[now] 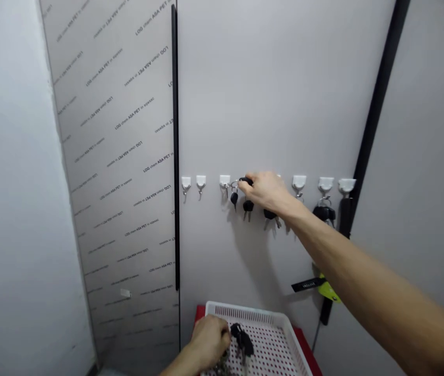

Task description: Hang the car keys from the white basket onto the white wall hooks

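My right hand (266,190) is raised to a row of white hooks and pinches the black head of a bunch of keys (246,181). The metal ring of that bunch reaches left to the third hook (225,180); whether it sits on the hook I cannot tell. Small keys (234,198) dangle just below. Low down, my left hand (210,339) is closed over the left side of a white plastic basket (245,313). What its fingers hold is hidden, though some keys show just beneath it. Beside it in the basket lie black-headed keys (242,339).
Two bare hooks (201,181) are at the left of the row. More black-headed keys (324,213) hang on the right. A yellow-green object with a black strap (328,290) hangs lower right. Something red (303,344) is under the basket. A black vertical strip (175,156) edges the panel.
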Motion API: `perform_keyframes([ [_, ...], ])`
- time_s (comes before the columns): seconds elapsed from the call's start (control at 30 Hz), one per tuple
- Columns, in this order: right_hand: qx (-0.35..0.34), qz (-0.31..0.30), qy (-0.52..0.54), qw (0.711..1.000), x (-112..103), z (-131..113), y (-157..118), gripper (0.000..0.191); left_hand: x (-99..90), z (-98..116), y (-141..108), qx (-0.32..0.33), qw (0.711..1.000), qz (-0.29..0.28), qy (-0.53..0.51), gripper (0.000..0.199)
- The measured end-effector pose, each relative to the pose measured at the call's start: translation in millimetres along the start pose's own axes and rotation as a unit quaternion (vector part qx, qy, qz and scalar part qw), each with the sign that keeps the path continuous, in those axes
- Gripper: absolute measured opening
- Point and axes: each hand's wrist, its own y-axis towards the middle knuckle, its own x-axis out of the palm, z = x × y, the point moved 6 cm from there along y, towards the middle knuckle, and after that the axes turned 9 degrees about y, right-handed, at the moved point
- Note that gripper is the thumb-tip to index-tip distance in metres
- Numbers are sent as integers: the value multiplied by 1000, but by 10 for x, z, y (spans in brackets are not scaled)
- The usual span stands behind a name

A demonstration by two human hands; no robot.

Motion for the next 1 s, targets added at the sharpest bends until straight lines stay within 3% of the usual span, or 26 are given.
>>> perform_keyframes([
  [0.1, -23, -32, 15, 999, 85, 39, -109, 27, 103, -91, -46, -8, 1000, -21, 3, 27],
  [0.17, -29, -33, 29, 999, 126, 54, -142, 27, -14, -99, -14, 4, 1000, -2, -28, 26],
  [0.2, -32, -28, 34, 999, 138, 54, -146, 28, -162, -85, 23, 12, 998, 25, -56, 26],
  [0.3, -42, -8, 52, 998, 139, 21, -120, 29, -953, 26, 180, 41, 970, 165, -173, 28],
  [0.37, -44, 4, 71, 997, 125, -21, -93, 29, -1596, 172, 280, 71, 928, 258, -258, 28],
  [0.43, -50, 12, 95, 994, 111, -78, -76, 30, -2115, 344, 380, 87, 885, 300, -346, 31],
  [0.47, -59, 14, 111, 992, 108, -109, -74, 30, -2292, 435, 429, 90, 867, 301, -386, 31],
  [0.53, -83, 8, 146, 986, 116, -148, -86, 32, -2451, 616, 527, 93, 847, 246, -462, 28],
  [0.6, -108, -4, 165, 980, 135, -128, -115, 36, -2457, 737, 573, 94, 825, 186, -526, 27],
  [0.67, -120, 6, 146, 982, 130, -35, -152, 35, -2447, 749, 563, 86, 816, 168, -546, 20],
  [0.73, -100, 47, 97, 989, 89, 118, -188, 30, -2490, 681, 530, 68, 841, 173, -508, 10],
  [0.87, -56, 77, -18, 995, 90, 292, -252, 24, -2764, 546, 477, 23, 932, 180, -314, 7],
  [1.0, -65, 87, -103, 989, 216, 202, -288, 34, -3087, 611, 437, -6, 967, 229, -115, 18],
])
